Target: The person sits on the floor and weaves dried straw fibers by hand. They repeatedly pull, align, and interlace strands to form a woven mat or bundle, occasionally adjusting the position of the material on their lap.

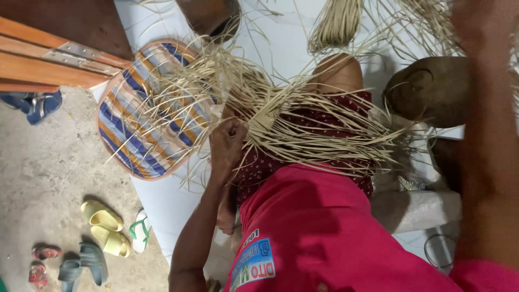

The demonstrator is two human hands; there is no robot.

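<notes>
A half-woven piece of pale straw strips (281,121) lies across my lap, on a dark red patterned skirt (324,116), with loose ends fanning out in all directions. My left hand (227,141) is closed on strips at the woven edge, fingers curled tight. My right arm (486,140) runs up the right side as a blurred shape close to the camera. Its hand is outside the frame. I wear a red shirt (324,232), and my bare knee (338,70) shows above the weave.
A striped oval cushion (135,124) lies on the white mat (167,200) to the left. A bundle of straw strips (338,21) sits at the top and a round brown block (432,89) at the right. Sandals (105,227) lie on the concrete floor, near wooden boards (48,59).
</notes>
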